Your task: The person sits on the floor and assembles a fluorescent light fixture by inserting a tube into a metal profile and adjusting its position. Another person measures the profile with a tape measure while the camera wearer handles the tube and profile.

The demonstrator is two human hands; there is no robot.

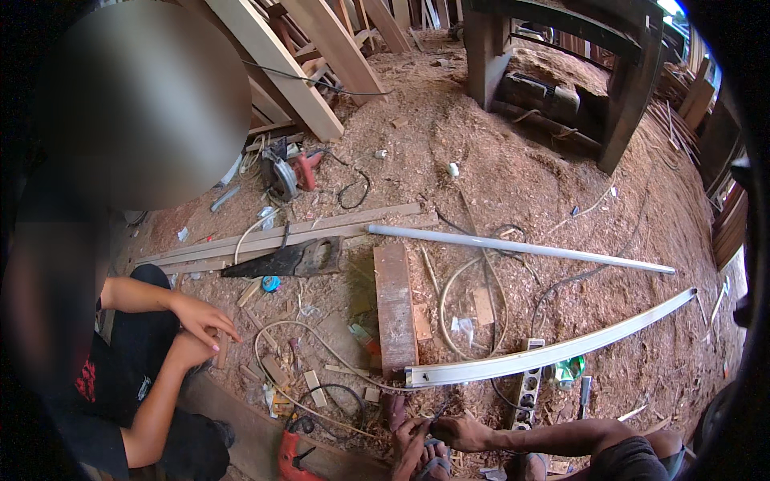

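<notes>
On my far left, a co-worker's hands (200, 329) rest folded together, well apart from mine. Moving right, there's the handsaw (285, 260) lying flat on the shavings, and below it a red power drill (295, 454) near the lower edge. Next comes the timber block (395, 305), one end just beside the white channel strip (553, 349).

Now my own pair, low in the middle: the left hand (409, 446), fingers bent, meets the right hand (465, 433), curled like a loose fist. At their meeting point sits a thin dark piece (439, 411), just below the strip's near end. Too small to identify, and I cannot tell which grip bears it or how tightly.

I'd steady it with one hand, work it with the other, wrists low, fingertips clear of any edge. Farther right, the socket strip (526, 393) passes under the channel; I'd keep both elbows off that lead.
</notes>
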